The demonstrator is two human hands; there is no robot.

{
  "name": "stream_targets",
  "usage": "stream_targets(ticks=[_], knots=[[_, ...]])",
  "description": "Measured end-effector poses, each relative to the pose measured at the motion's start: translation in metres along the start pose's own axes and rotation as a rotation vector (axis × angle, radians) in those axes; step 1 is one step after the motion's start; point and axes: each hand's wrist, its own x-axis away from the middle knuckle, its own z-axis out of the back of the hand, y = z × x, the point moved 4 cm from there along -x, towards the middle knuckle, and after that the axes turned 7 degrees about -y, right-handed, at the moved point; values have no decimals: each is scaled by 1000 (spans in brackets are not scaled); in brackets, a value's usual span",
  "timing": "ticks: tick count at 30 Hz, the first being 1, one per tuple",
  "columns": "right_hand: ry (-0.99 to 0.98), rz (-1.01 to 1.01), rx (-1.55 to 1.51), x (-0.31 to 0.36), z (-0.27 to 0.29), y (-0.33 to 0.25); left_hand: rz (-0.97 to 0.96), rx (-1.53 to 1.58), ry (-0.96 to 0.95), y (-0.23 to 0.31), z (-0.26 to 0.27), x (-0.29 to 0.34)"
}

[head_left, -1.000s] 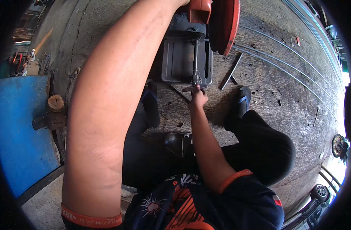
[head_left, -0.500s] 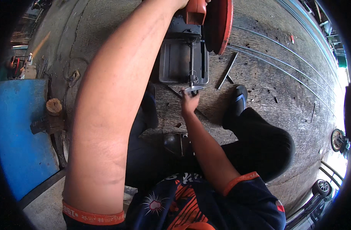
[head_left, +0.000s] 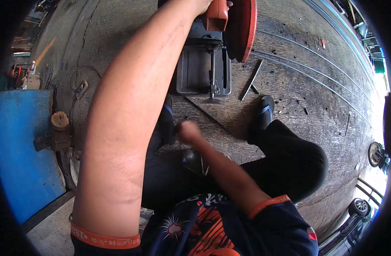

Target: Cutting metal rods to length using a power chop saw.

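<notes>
An orange-handled cut-off saw (head_left: pixel 216 17) with a red blade guard stands ahead of me. Its handle is in my left hand (head_left: pixel 202 5), which shows only in part at the upper edge. Below it lies the saw's dark base (head_left: pixel 193 72), with a clamp screw (head_left: pixel 213 68) running toward me and a crank handle (head_left: pixel 212 100) at its near end. My right hand (head_left: pixel 188 132) is off the crank, low between my feet and beside my left sandal (head_left: pixel 167 117). Motion smears its fingers.
A thin metal bar (head_left: pixel 208 114) lies before the base, and a short one (head_left: pixel 251 80) to its right. Long metal rods (head_left: pixel 310 72) stretch across the right floor. At left are a blue panel (head_left: pixel 24 145) and a wood block (head_left: pixel 59 121). A rounded shiny object (head_left: pixel 190 160) sits near my lap.
My right hand has let go of the crank handle and moved back toward me and to the left. My left hand stays on the saw's handle.
</notes>
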Motion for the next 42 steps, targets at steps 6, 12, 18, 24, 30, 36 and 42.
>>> stream_targets(ticks=[6,12,18,24,30,36,42], knots=[[159,-72,-386,16,7,-19,-29,7,18,-3,5,1],[1025,-291,-957,16,51,46,-13,20,-4,-7,6,-1],[1111,-307,-990,28,71,66,0,24,4,-5,3,-2],[-177,-69,283,13,25,-24,7,-3,-23,-4,14,-1],[308,-193,-421,20,-5,-9,-10,-13,-8,-6,5,4],[1111,-362,-899,12,60,68,-12,8,32,-5,-1,5],[1248,-294,-1222,19,80,64,-13,6,83,0,2,10]])
